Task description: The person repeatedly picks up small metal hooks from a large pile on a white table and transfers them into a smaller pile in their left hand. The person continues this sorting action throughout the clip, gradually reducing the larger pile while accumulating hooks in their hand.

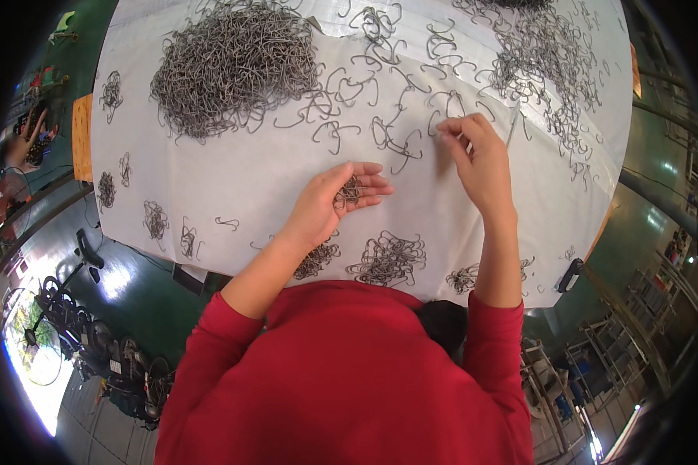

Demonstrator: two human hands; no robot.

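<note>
My left hand is turned palm up over the middle of the white-covered table, its fingers stretched to the right. A small bunch of bent wire hooks lies in its palm. To the right and farther off, my right hand has thumb and fingertips drawn together in a pinch. One wire hook shows at those fingertips and seems to be gripped, though the contact is partly hidden. Loose wire hooks lie scattered on the sheet between and beyond the hands.
A big heap of wire hooks fills the far left, with another spread at the far right. Smaller piles line the near edge and left side. A small black object sits at the near right corner. Parked bicycles stand at left.
</note>
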